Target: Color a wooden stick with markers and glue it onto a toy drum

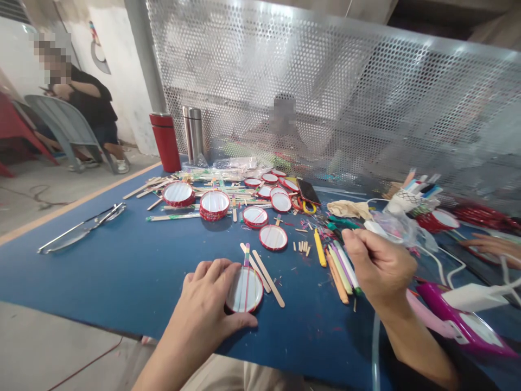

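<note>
My left hand lies at the table's front edge, its thumb and fingers curved around the rim of a white disc with a red edge. A purple-and-yellow striped stick juts from the disc's far side, and thin red lines cross its face. Right beside it lie two bare wooden craft sticks. My right hand is raised over the table, fingers curled into a fist; whatever it holds, if anything, is hidden. Several coloured markers and a yellow one rest to its left.
More red-rimmed discs are stacked amid scattered sticks. Eyeglasses lie at left. A red bottle and steel flask stand by the perforated metal panel. A purple device with cables lies at right, near another person's hand.
</note>
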Demonstrator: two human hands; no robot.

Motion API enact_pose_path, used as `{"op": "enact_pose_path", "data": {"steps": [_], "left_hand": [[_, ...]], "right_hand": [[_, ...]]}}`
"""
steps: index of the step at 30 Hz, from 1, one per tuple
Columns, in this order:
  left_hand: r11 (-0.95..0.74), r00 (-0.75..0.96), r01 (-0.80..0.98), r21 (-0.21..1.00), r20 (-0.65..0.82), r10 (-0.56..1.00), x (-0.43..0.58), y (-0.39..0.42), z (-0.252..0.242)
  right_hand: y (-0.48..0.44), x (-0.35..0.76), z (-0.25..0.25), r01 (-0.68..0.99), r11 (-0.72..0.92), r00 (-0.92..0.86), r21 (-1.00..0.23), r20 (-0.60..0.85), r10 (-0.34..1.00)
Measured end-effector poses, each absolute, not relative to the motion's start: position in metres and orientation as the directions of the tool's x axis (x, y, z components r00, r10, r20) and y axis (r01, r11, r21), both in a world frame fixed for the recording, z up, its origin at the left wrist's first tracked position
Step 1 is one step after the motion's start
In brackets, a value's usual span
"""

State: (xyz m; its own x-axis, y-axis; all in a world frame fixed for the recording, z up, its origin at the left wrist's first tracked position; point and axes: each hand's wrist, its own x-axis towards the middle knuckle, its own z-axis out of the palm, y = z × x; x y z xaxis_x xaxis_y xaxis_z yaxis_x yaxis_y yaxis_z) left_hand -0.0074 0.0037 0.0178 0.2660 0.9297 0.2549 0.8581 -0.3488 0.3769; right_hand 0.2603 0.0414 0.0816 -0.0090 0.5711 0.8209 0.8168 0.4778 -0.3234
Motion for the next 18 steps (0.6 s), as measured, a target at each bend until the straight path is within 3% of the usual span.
{"op": "enact_pose_path", "data": {"steps": [4,7,9,14,18], "left_hand": [[-0.363,0.276,0.851,0.380,0.264,0.924,-0.007,0.003,0.017],[-0.360,0.275,0.856,0.370,0.265,0.924,-0.007,0.003,0.017],[-0.363,0.276,0.859,0.361,0.271,0.922,-0.007,0.002,0.018],[-0.379,0.293,0.864,0.332,0.283,0.914,-0.007,0.002,0.018],[-0.375,0.293,0.872,0.313,0.279,0.914,-0.006,0.000,0.018]], "right_hand": [[0.044,0.259,0.081,0.800,0.479,-0.063,-0.361,0.744,0.665],[0.046,0.252,0.080,0.775,0.498,-0.225,-0.389,0.567,0.792],[0.046,0.242,0.079,0.778,0.527,-0.377,-0.342,0.416,0.827],[0.040,0.216,0.075,0.738,0.660,-0.651,-0.140,0.113,0.751],[0.039,0.201,0.070,0.695,0.712,-0.716,-0.098,0.000,0.698]]}}
